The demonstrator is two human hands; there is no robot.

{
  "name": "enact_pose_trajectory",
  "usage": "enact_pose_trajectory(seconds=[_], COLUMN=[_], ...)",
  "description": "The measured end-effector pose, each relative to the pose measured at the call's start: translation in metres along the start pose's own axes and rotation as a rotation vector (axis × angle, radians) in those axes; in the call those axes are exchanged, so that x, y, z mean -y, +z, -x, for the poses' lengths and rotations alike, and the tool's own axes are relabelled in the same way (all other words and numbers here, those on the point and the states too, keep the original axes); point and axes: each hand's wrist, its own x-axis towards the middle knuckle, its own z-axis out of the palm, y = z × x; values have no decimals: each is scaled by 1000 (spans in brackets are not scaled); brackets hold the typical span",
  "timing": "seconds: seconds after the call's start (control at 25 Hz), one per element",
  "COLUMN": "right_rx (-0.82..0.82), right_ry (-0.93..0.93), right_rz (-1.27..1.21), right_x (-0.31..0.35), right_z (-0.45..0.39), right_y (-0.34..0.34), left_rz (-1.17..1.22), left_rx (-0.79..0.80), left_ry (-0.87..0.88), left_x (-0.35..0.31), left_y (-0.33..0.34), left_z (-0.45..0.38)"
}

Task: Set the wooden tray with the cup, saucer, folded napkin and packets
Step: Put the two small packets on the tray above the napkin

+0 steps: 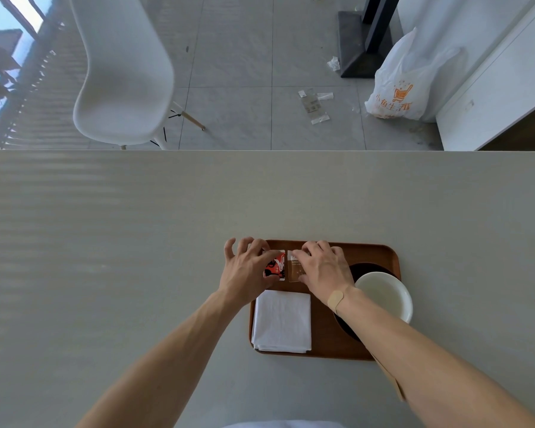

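A wooden tray (368, 251) lies on the pale table. On its near left part rests a folded white napkin (281, 321). On its right side a white cup (385, 293) stands on a dark saucer (368, 268). At the tray's far left lie two packets side by side: a red packet (277, 265) and a clear brownish packet (294, 268). My left hand (247, 267) pinches the red packet between thumb and fingers. My right hand (325, 268) holds the clear packet the same way. A plaster sits on my right wrist.
The table's far edge (260, 150) runs across the view. Beyond it stand a white chair (124, 75), a white plastic bag (405, 84) and litter on the tiled floor. A thin wooden stick (393, 381) pokes out under my right forearm.
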Motion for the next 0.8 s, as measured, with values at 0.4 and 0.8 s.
enact_pose_trajectory(seconds=[0.4,0.8], right_rx=[-17,-24], right_ry=[22,9], right_rz=[-24,-15], right_x=[1,2], right_z=[1,-1], right_y=[2,1], left_rz=[21,47], left_rx=[4,3], left_ry=[-9,-6], left_x=[1,1], left_y=[1,2], left_z=[-1,-1])
